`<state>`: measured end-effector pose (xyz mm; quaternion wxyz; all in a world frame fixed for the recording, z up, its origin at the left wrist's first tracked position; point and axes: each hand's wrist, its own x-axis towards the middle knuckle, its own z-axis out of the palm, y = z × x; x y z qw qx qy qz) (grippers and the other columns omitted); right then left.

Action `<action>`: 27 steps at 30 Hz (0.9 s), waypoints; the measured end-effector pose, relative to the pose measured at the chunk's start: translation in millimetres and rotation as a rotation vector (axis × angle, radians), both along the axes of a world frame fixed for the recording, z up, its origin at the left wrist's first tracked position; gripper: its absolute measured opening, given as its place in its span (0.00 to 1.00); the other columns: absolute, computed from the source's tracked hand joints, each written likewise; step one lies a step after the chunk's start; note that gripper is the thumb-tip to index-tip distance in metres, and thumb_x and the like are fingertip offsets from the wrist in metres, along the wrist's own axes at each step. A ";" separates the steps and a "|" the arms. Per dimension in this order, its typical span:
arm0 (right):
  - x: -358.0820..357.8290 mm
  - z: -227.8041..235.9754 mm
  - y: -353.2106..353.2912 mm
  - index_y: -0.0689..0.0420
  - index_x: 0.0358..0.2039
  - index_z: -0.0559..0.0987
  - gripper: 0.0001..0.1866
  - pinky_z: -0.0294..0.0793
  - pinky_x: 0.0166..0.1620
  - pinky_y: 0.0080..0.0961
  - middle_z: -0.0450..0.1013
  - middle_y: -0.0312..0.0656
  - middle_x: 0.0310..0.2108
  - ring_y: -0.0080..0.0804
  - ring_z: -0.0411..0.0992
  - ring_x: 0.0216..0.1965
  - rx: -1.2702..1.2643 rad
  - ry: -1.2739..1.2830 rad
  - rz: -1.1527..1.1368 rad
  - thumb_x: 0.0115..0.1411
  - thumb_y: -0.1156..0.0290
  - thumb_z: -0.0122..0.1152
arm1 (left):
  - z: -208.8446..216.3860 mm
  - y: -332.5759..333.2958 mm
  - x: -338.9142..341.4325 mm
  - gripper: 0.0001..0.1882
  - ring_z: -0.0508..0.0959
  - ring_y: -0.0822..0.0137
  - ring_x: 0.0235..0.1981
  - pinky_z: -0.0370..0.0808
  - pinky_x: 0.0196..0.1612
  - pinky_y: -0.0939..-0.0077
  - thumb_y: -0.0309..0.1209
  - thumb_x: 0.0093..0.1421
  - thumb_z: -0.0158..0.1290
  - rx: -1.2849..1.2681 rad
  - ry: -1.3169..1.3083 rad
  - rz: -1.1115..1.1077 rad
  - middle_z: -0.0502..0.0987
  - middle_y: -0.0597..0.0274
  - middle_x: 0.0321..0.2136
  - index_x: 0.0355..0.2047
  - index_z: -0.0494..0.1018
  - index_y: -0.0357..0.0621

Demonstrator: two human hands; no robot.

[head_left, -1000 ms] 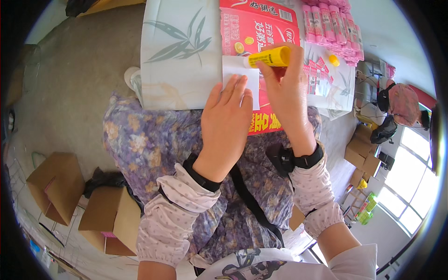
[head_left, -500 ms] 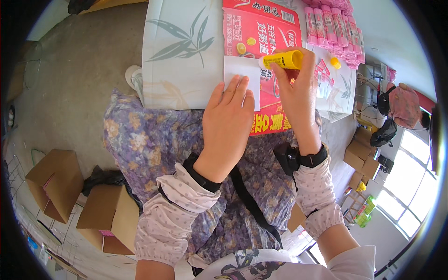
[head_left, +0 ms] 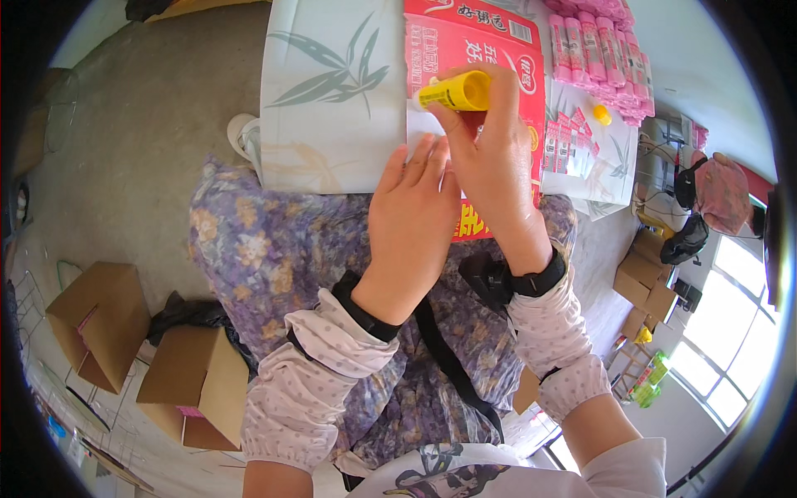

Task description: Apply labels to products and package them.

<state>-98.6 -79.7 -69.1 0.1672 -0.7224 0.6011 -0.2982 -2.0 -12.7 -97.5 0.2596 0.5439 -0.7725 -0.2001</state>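
My right hand (head_left: 502,162) grips a yellow glue stick (head_left: 457,91), tilted so its white end meets the upper left part of a small white paper (head_left: 421,124). My left hand (head_left: 411,220) lies flat on the lower part of that paper, fingers stretched out, and hides much of it. Beneath the paper is a red printed cardboard sheet (head_left: 423,58) on the table, whose pale cover (head_left: 320,133) has a leaf print. To the right are a loose yellow cap (head_left: 602,114) and several pink-and-white labels (head_left: 571,143).
Wrapped pink sticks (head_left: 594,50) are piled at the table's far right. A floral cloth (head_left: 257,249) covers my lap. Two open cardboard boxes, one farther left (head_left: 95,324) and one nearer (head_left: 195,386), stand on the floor. More boxes (head_left: 643,270) stand at right.
My right hand has moved left and slightly up with the glue stick, from the paper's right edge to its upper left part. The left hand keeps pressing on the paper.
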 end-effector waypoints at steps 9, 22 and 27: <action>9.8 9.5 -6.1 0.59 0.46 0.62 0.22 0.74 0.30 0.34 0.74 0.53 0.29 0.48 0.76 0.30 0.070 -0.195 -0.025 0.56 0.74 0.63 | -1.0 -1.7 -0.6 0.14 0.70 0.58 0.57 0.61 0.61 0.61 0.28 0.54 0.50 -0.017 0.023 0.029 0.73 0.50 0.50 0.40 0.74 0.35; 5.9 8.9 6.9 0.59 0.46 0.63 0.20 0.73 0.31 0.38 0.74 0.54 0.31 0.53 0.74 0.31 0.036 0.093 0.047 0.56 0.74 0.61 | -0.6 0.8 1.3 0.16 0.70 0.58 0.56 0.61 0.61 0.61 0.27 0.54 0.50 -0.013 0.059 0.027 0.74 0.51 0.49 0.43 0.74 0.36; -35.7 22.7 5.1 0.60 0.44 0.65 0.18 0.73 0.32 0.36 0.72 0.52 0.29 0.49 0.74 0.30 0.133 -0.064 -0.159 0.56 0.76 0.61 | -0.9 -0.1 0.6 0.19 0.67 0.61 0.59 0.60 0.61 0.61 0.24 0.51 0.53 -0.002 -0.016 -0.013 0.72 0.56 0.52 0.45 0.72 0.40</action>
